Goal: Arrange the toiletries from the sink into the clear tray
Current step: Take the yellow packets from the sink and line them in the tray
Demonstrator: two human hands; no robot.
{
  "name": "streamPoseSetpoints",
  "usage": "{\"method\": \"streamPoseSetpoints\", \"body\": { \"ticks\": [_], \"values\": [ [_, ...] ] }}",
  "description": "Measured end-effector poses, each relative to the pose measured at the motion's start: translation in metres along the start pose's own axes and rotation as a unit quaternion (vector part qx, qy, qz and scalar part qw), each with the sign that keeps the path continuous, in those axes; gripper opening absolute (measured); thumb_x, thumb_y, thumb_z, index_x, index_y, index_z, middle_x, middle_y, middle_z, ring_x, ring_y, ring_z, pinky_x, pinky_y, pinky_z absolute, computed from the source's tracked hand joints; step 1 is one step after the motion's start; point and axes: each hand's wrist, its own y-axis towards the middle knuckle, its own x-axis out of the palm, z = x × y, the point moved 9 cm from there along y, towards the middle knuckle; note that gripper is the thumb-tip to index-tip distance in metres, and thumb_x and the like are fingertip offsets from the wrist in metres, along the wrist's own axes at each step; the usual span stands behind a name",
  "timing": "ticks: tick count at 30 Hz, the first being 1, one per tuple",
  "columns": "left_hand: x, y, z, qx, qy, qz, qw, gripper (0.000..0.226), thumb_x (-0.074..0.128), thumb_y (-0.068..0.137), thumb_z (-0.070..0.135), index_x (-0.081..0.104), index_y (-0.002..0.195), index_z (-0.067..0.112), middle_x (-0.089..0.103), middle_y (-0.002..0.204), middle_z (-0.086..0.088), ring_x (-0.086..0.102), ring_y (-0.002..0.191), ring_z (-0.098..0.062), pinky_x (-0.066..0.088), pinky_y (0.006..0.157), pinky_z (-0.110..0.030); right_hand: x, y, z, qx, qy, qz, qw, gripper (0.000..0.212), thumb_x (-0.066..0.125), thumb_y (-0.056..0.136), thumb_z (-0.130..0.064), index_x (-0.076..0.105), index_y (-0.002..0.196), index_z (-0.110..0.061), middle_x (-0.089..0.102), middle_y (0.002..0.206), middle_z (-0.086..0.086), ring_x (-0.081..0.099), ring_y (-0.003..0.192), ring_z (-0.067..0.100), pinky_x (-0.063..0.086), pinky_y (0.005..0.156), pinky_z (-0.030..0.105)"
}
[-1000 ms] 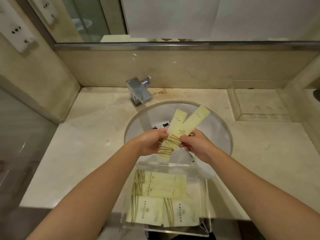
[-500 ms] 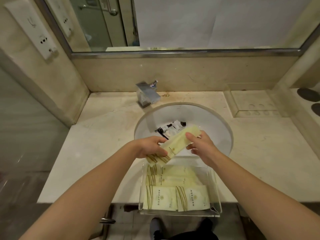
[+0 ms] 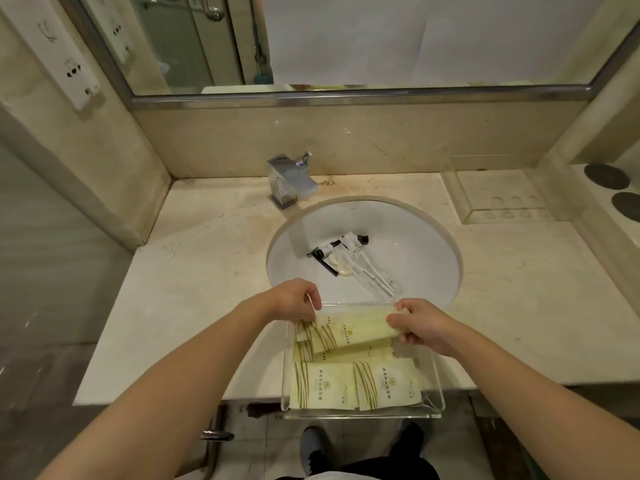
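No sleeves are worn, forearms (image 3: 180, 386) are left bare, no rings or watch; dark sneakers (image 3: 313, 448) are seen below.

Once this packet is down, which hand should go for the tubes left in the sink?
Left, probably. The left hand sits nearer the tubes, which lie left of centre in the sink; the right hand grips the yellow packet.

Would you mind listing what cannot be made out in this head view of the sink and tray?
- Left hand fingers: curled behind the long packet, so their grip is hidden.
- Lower packets in the clear tray: overlapped, so their count is unclear.
- Print on the packets and on the small tubes in the sink: too small to read.
- Toothbrush wrapper contents: blurred.
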Motion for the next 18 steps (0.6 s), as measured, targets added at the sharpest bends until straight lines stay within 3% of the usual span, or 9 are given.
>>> {"method": "streamPoseSetpoints", "body": {
  "ticks": [5, 9, 12, 15, 18],
  "values": [
    [-0.001, -0.007, 0.014, 0.077, 0.151, 0.077, 0.983, 0.019, 0.070, 0.077, 0.011, 0.057, 0.089, 0.017, 0.060, 0.079, 0.007, 0.058, 0.078, -0.015, 0.052, 0.073, -0.032, 0.008, 0.002, 0.004, 0.037, 0.036, -0.003, 0.999, 0.023, 0.064, 0.086, -0.001, 0.054, 0.106, -0.007, 0.055, 0.085, 0.014, 0.058, 0.050, 0.020, 0.052, 0.049, 0.025],
    [0.003, -0.016, 0.025, 0.138, 0.311, 0.144, 0.929, 0.021, 0.064, 0.082, 0.023, 0.052, 0.097, 0.017, 0.056, 0.095, 0.003, 0.053, 0.083, -0.020, 0.042, 0.065, -0.032, 0.009, 0.000, 0.002, 0.048, 0.027, 0.003, 0.998, 0.026, 0.062, 0.086, 0.002, 0.052, 0.109, -0.005, 0.055, 0.084, 0.015, 0.057, 0.046, 0.020, 0.059, 0.058, 0.033],
    [0.004, -0.020, 0.025, 0.164, 0.351, 0.201, 0.900, 0.030, 0.064, 0.083, 0.029, 0.052, 0.107, 0.016, 0.052, 0.104, 0.000, 0.049, 0.092, -0.020, 0.035, 0.068, -0.028, 0.010, -0.001, 0.006, 0.064, 0.010, 0.012, 0.998, 0.029, 0.061, 0.085, 0.004, 0.052, 0.112, -0.003, 0.058, 0.088, 0.020, 0.059, 0.050, 0.026, 0.061, 0.066, 0.041],
    [-0.002, -0.014, 0.008, 0.112, 0.313, 0.213, 0.919, 0.047, 0.065, 0.082, 0.041, 0.050, 0.121, 0.019, 0.050, 0.113, -0.002, 0.049, 0.102, -0.022, 0.043, 0.080, -0.030, 0.006, -0.004, 0.004, 0.062, -0.049, 0.061, 0.995, 0.024, 0.064, 0.084, -0.001, 0.055, 0.106, -0.006, 0.063, 0.098, 0.018, 0.069, 0.059, 0.031, 0.062, 0.069, 0.042],
    [-0.005, -0.007, -0.012, 0.038, 0.283, 0.183, 0.941, 0.060, 0.062, 0.083, 0.053, 0.047, 0.130, 0.020, 0.049, 0.121, -0.004, 0.047, 0.112, -0.024, 0.045, 0.091, -0.035, 0.003, -0.011, -0.005, 0.050, -0.145, 0.101, 0.983, 0.012, 0.063, 0.082, -0.006, 0.055, 0.090, -0.006, 0.067, 0.084, 0.014, 0.074, 0.071, 0.032, 0.061, 0.074, 0.045]
  ]
}}
